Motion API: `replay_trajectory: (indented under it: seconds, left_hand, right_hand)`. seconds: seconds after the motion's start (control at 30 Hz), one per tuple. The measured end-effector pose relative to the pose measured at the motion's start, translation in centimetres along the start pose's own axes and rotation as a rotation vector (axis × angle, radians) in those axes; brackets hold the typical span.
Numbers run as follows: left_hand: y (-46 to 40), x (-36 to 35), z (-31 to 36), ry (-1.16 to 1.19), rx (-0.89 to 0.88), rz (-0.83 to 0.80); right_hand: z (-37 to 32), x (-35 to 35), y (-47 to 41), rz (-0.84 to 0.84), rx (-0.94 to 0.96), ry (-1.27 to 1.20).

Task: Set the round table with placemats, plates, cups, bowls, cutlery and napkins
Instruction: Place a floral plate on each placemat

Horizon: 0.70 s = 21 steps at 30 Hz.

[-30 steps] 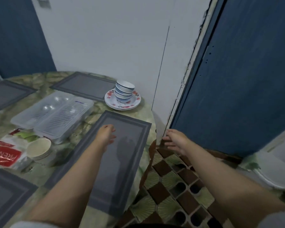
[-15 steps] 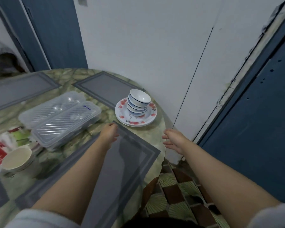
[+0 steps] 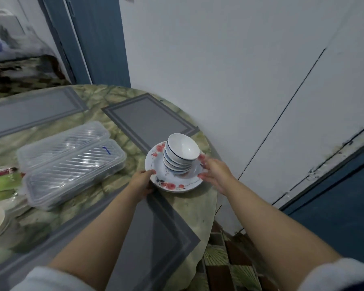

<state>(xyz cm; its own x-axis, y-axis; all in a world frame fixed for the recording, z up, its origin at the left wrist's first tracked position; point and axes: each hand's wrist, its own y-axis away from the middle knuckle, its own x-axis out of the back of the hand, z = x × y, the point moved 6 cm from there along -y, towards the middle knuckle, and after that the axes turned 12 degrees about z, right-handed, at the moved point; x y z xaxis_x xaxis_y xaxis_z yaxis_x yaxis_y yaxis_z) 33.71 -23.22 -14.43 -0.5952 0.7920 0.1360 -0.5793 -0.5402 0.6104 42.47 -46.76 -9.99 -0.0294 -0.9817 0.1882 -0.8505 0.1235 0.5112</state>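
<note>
Fingers of the left hand (image 3: 142, 184) are being curled onto the near rim of the plates (image 3: 172, 181), while the right hand (image 3: 215, 174) is being held spread at the far side, so the pile can probably be lifted level. One stack of bowls (image 3: 180, 156), about four, is being carried on it. Three mats are being shown on the worktop (image 3: 194, 208), and two clear boxes (image 3: 72, 162).

The light looks dim and bluish to me. My picture bends at its edges, and the clear plastic ribbed boxes (image 3: 72, 162) look smeared.
</note>
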Motion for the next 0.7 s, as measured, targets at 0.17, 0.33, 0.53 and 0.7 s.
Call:
replay_trajectory:
  seconds: [0.17, 0.33, 0.53, 0.7]
  left_hand:
    - [-1.7, -1.5, -0.2, 0.088, 0.051, 0.024]
    - [-1.9, -2.2, -0.8, 0.103, 0.004, 0.114]
    - [-1.2, -3.3, -0.5, 0.199, -0.054, 0.107]
    - [-0.5, -1.0, 0.1, 0.242, -0.15, 0.23]
  right_hand:
    - [-1.4, -4.4, -2.2, -0.232, -0.206, -0.1]
    - [-1.3, -6.1, -4.0, -0.224, -0.32, -0.113]
    - [-1.0, -7.0, -4.3, -0.222, -0.307, -0.196]
    - [-1.8, -7.2, -2.0, -0.26, -0.27, -0.219]
